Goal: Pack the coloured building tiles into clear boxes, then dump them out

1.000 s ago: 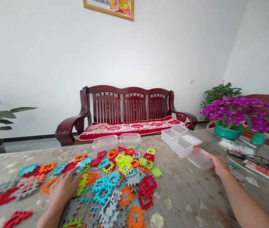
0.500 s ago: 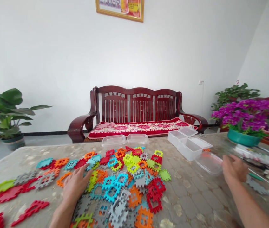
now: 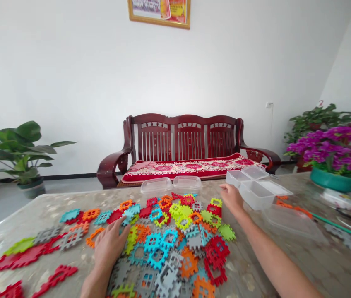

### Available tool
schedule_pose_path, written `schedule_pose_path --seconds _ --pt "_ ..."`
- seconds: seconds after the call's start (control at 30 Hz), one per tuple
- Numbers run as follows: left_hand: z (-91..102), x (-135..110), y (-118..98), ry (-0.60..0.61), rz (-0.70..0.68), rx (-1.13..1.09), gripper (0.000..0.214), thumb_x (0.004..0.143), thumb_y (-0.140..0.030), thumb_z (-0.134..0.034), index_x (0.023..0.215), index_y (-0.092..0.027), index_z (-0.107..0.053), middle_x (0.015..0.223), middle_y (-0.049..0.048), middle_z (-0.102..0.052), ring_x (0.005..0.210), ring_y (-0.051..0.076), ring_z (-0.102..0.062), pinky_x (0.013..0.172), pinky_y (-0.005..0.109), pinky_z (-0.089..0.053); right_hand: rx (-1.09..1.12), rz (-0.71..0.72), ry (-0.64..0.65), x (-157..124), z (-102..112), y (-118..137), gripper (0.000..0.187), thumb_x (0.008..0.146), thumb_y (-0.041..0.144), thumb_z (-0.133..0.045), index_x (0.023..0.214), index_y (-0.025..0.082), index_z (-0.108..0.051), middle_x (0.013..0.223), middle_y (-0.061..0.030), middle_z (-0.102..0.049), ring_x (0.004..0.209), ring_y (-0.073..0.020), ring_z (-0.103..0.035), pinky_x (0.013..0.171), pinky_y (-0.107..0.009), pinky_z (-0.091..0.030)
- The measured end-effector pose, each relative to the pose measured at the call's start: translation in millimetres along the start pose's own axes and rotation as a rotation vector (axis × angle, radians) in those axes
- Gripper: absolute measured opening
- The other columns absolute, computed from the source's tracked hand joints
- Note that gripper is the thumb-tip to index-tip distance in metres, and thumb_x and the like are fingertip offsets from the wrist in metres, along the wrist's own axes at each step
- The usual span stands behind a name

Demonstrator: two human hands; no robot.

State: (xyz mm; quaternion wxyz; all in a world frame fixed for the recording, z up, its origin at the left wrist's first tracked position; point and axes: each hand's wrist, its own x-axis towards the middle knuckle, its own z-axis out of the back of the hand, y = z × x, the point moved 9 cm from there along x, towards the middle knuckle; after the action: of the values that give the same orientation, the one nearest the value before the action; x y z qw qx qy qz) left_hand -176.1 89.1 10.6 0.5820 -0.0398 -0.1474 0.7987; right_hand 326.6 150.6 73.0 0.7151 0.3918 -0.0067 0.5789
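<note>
A heap of flat plastic puzzle tiles [image 3: 175, 236] in red, orange, blue, green and grey covers the near middle of the stone-patterned table [image 3: 287, 265]. My left hand [image 3: 109, 246] lies flat on the tiles at the heap's left side, fingers stretched out. My right hand [image 3: 231, 197] reaches over the heap's far right edge, close to a white plastic box [image 3: 256, 194]; its fingers are loosely curled and hold nothing I can see. A clear lid [image 3: 290, 221] lies on the table to the right of my right arm.
Two clear tubs [image 3: 171, 184] stand behind the heap, more white boxes [image 3: 245, 176] at the back right. Loose tiles [image 3: 32, 252] spread to the left. A pot of purple flowers [image 3: 337, 159] and pens sit at the right edge. A wooden bench [image 3: 188, 153] stands beyond.
My right hand has left the clear lid at the right and swung left to the heap's far edge by the white box. The view has shifted left. My left hand stays put.
</note>
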Motion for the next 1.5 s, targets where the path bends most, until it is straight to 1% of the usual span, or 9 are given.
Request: schedule_pose_path --seconds 0.1,0.23,0.37,0.5,0.73,0.97,1.13,1.3,1.5 --pt "-2.2 1.6 0.7 0.018 0.000 0.000 0.048 0.094 -0.039 -0.042 0.139 -0.025 -0.051 0.140 0.0076 -0.057 0.129 0.028 -0.052 0.110 0.042 -0.036 -0.149 0.080 -0.020 -14.3 3.9 11.2 0.031 0.079 0.015 -0.052 0.104 0.021 -0.069 0.107 -0.0078 -0.068 0.100 -0.0244 -0.058 0.086 -0.035 -0.041" --pt "-4.2 3.4 1.2 -0.001 -0.015 0.003 0.049 0.095 -0.043 -0.039 0.139 -0.026 -0.052 0.139 0.0074 -0.058 0.129 0.029 -0.052 0.108 0.044 -0.038 -0.440 0.199 -0.120 -38.2 38.0 17.1 0.030 0.082 0.014 -0.053 0.108 0.023 -0.065 0.107 -0.0083 -0.065 0.101 -0.0260 -0.054 0.084 -0.036 -0.037" --pt "-6.0 4.6 2.8 -0.028 -0.026 0.013 0.049 0.095 -0.045 -0.038 0.138 -0.027 -0.053 0.136 0.0078 -0.061 0.125 0.031 -0.056 0.106 0.045 -0.039 -0.610 0.163 -0.195 -54.6 80.6 -6.3 0.027 0.083 0.018 -0.055 0.109 0.021 -0.062 0.103 -0.0099 -0.063 0.098 -0.0275 -0.053 0.082 -0.037 -0.036" --pt "-7.9 6.5 3.6 -0.031 -0.030 0.029 0.051 0.095 -0.046 -0.037 0.139 -0.026 -0.052 0.136 0.0088 -0.061 0.125 0.032 -0.055 0.106 0.045 -0.040 -0.713 0.082 -0.178 -65.7 103.7 -44.1 0.030 0.082 0.024 -0.060 0.111 0.018 -0.060 0.104 -0.0124 -0.063 0.099 -0.0299 -0.054 0.081 -0.039 -0.038" --pt "-9.1 7.0 2.4 -0.012 -0.041 0.041 0.051 0.096 -0.047 -0.034 0.140 -0.026 -0.052 0.137 0.0096 -0.060 0.127 0.032 -0.054 0.107 0.045 -0.038 -0.734 0.054 -0.064 -75.2 103.7 -88.6 0.025 0.087 0.024 -0.052 0.110 0.018 -0.061 0.105 -0.0127 -0.066 0.095 -0.0281 -0.059 0.075 -0.037 -0.041" --pt "-8.1 6.4 2.6 0.006 -0.034 0.030 0.052 0.096 -0.048 -0.033 0.140 -0.026 -0.051 0.138 0.0103 -0.058 0.128 0.032 -0.053 0.107 0.045 -0.038 -0.564 0.164 -0.098 -76.5 104.1 -99.3 0.025 0.081 0.014 -0.050 0.103 0.017 -0.062 0.101 -0.0092 -0.068 0.094 -0.0243 -0.058 0.080 -0.035 -0.041" --pt "-8.8 6.0 3.1 -0.033 -0.039 0.017 0.052 0.096 -0.047 -0.034 0.140 -0.025 -0.051 0.137 0.0096 -0.060 0.126 0.031 -0.054 0.107 0.046 -0.037 -0.505 0.186 -0.159 -80.3 108.7 -90.0 0.025 0.081 0.024 -0.055 0.104 0.020 -0.062 0.106 -0.0087 -0.068 0.097 -0.0265 -0.057 0.086 -0.039 -0.041" --pt "-9.7 4.0 2.9 -0.038 -0.040 0.035 0.053 0.095 -0.046 -0.035 0.141 -0.024 -0.050 0.138 0.0105 -0.058 0.127 0.031 -0.053 0.109 0.045 -0.035 -0.272 0.242 -0.112 -67.0 80.2 -41.4 0.024 0.085 0.027 -0.049 0.103 0.022 -0.064 0.108 -0.0077 -0.068 0.103 -0.0251 -0.059 0.091 -0.038 -0.042" --pt "-3.9 1.1 -0.4 -0.041 -0.032 0.005 0.049 0.095 -0.043 -0.038 0.137 -0.024 -0.054 0.137 0.0099 -0.060 0.126 0.031 -0.054 0.109 0.045 -0.036 0.190 -0.055 0.172 -17.8 -20.0 -1.2 0.030 0.080 0.023 -0.052 0.106 0.021 -0.065 0.109 -0.0054 -0.070 0.095 -0.0177 -0.066 0.087 -0.028 -0.047"
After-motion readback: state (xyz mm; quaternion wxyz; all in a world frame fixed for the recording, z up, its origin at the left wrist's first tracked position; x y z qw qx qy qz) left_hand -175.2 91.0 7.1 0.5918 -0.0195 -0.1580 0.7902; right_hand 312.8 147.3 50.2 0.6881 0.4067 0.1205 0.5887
